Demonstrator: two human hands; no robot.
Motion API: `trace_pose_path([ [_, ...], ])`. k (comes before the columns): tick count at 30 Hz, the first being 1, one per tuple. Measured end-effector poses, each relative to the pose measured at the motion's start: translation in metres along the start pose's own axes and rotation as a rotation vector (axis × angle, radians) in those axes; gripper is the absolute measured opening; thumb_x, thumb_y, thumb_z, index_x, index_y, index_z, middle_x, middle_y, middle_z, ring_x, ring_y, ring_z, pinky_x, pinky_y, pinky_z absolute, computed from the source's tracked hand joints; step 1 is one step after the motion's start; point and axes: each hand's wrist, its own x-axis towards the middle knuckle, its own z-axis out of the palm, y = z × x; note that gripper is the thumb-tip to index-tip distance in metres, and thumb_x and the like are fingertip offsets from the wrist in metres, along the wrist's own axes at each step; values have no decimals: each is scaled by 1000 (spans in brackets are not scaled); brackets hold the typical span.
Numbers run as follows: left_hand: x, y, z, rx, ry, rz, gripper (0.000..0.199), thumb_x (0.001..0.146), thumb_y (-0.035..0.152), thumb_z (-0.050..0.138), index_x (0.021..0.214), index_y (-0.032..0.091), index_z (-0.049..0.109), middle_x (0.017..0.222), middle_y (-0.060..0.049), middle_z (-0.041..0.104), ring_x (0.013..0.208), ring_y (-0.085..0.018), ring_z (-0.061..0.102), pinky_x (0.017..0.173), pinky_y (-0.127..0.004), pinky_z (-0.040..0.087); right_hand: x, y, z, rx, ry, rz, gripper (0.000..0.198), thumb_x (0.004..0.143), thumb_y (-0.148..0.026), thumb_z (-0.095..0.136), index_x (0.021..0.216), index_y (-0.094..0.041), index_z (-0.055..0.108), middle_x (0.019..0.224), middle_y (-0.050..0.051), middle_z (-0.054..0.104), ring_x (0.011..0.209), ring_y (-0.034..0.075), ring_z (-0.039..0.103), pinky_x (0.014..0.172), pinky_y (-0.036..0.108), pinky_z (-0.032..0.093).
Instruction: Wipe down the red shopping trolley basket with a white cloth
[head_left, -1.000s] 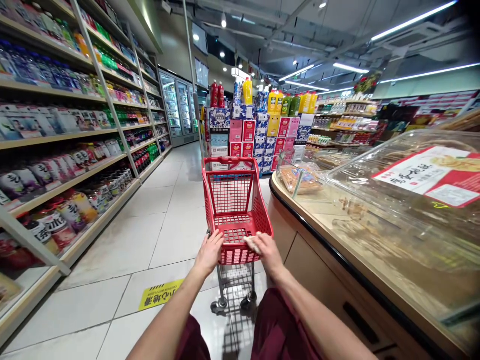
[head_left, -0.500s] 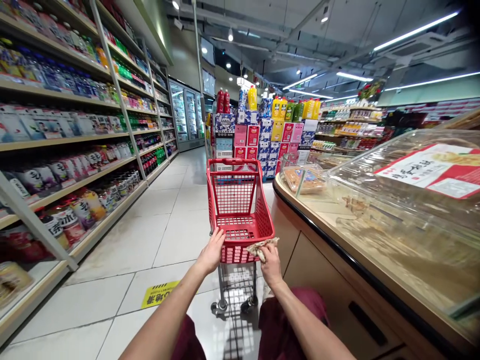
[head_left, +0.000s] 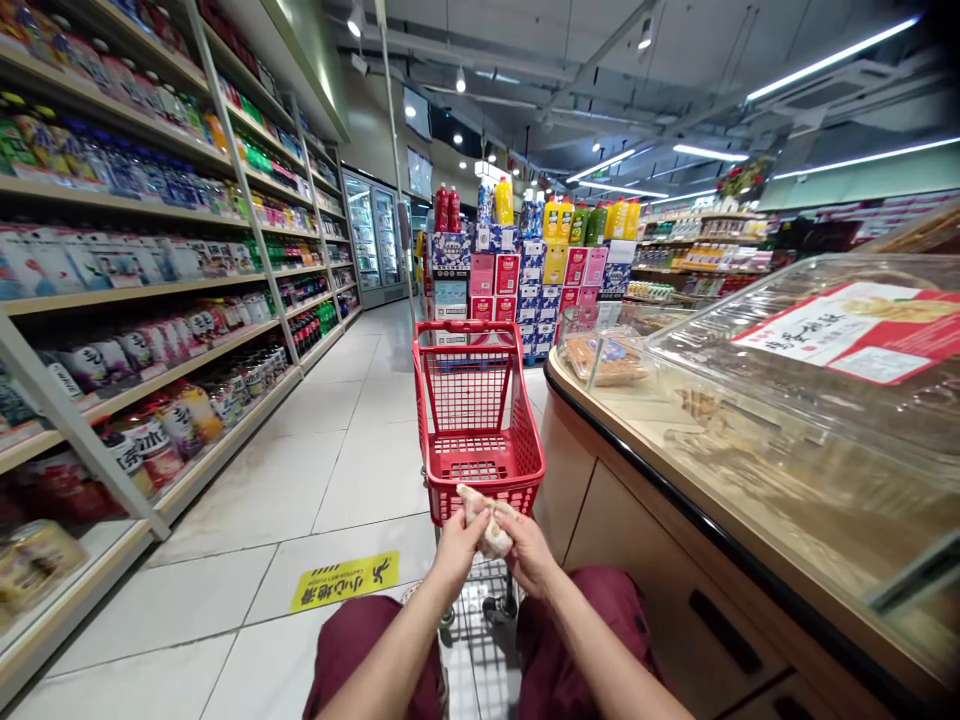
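From my end I've got left hand and right hand pinching one whitish cloth, just by the near rim of one red cart. Desk to the right: one big labelled clear box, one smaller clear pack, something brown inside. Way back, two red bottles atop stacked cartons.

The cart basket is smooth, glossy plastic, the rag matt, rough-looking cloth.

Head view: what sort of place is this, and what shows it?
Probably a supermarket: there is a red shopping cart ahead, shelves of bottled drinks along the left, and glass-door coolers farther back.
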Motion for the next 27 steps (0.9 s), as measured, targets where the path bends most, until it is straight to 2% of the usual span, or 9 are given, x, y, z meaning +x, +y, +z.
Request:
trace_pose_path([
  [2, -1, -12, -4, -80, 126, -71, 48, 55, 45, 68, 89, 12, 59, 82, -8, 68, 78, -19, 64, 73, -31, 49, -9, 7, 6, -218, 50, -76, 31, 73, -40, 55, 89, -14, 64, 80, 9, 64, 72, 21, 62, 64, 34, 51],
  [5, -4, -23, -18, -70, 247, -91, 39, 57, 41, 65, 85, 14, 56, 77, -4, 66, 70, -14, 63, 69, -27, 49, -28, 18, 13, -594, 119, -353, 38, 74, -28, 56, 110, -19, 58, 109, 12, 58, 98, 24, 57, 82, 39, 49],
  [7, -11, -24, -25, -44, 257, -109, 33, 60, 38, 63, 83, 15, 55, 73, -2, 66, 66, -13, 62, 64, -25, 48, -41, 26, 21, -769, 5, -531, 48, 75, -20, 53, 122, -22, 49, 121, 11, 52, 111, 23, 49, 91, 39, 45],
  [10, -18, -16, -32, 26, 202, -146, 26, 64, 38, 57, 76, 15, 55, 69, -4, 65, 64, -14, 62, 60, -26, 48, -52, 36, 34, -909, -122, -688, 57, 75, -13, 51, 131, -21, 39, 123, 11, 51, 112, 22, 48, 90, 38, 46],
  [14, -4, 9, -52, 195, 174, -162, 30, 72, 42, 46, 80, 15, 57, 76, -6, 67, 67, -16, 63, 62, -29, 49, -30, 22, 45, -990, -161, -866, 44, 80, -11, 47, 122, -25, 50, 122, 9, 51, 105, 20, 50, 83, 33, 49],
  [17, 19, 24, -71, 380, 235, -140, 33, 76, 42, 42, 93, 17, 56, 90, -8, 68, 81, -18, 63, 69, -31, 47, 7, 1, 50, -1041, -109, -919, 34, 85, -13, 45, 114, -26, 56, 116, 8, 55, 98, 18, 52, 80, 30, 48],
  [20, 27, 22, -82, 575, 324, -116, 38, 76, 37, 43, 107, 16, 51, 106, -12, 63, 98, -20, 59, 79, -32, 44, 34, 0, 55, -1142, -55, -947, 31, 86, -15, 43, 113, -22, 57, 113, 9, 56, 97, 19, 51, 82, 31, 47],
  [24, 9, 4, -88, 786, 381, -93, 42, 72, 29, 49, 111, 14, 49, 115, -17, 58, 101, -21, 57, 82, -33, 43, 28, 34, 46, -1328, -179, -941, 30, 83, -12, 48, 110, -21, 58, 99, 8, 61, 87, 20, 52, 68, 29, 50],
  [27, -3, -1, -95, 869, 402, -56, 36, 72, 24, 47, 107, 16, 52, 111, -14, 61, 95, -20, 60, 77, -32, 46, 14, 47, 27, -1354, -167, -911, 31, 81, -7, 47, 105, -22, 60, 86, 6, 62, 77, 18, 53, 56, 25, 48],
])
